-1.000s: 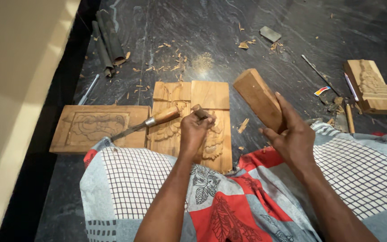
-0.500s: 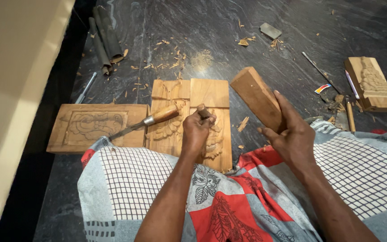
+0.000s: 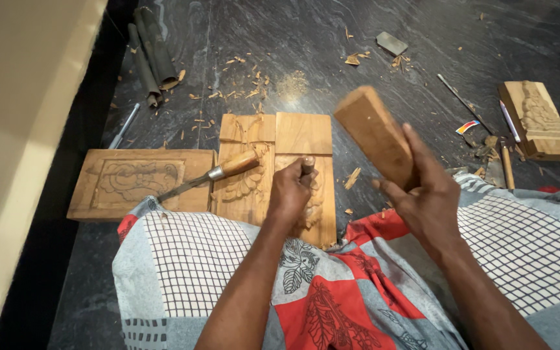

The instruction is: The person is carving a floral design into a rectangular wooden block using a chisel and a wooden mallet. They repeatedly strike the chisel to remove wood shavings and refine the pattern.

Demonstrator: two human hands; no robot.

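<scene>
Fingers of the left hand [image 3: 291,193] clamp a small upright chisel [image 3: 308,164] on the carved wooden panel [image 3: 303,139]; right-hand fingers [image 3: 422,194] grip a rectangular wooden mallet block [image 3: 374,135], raised just right of the chisel's top.

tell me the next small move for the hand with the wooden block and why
Probably bring the wooden block in the right hand down onto the butt of the chisel handle. The left hand grips that chisel upright against the carved panel, and the block is raised and tilted above and to its right, apart from it.
</scene>
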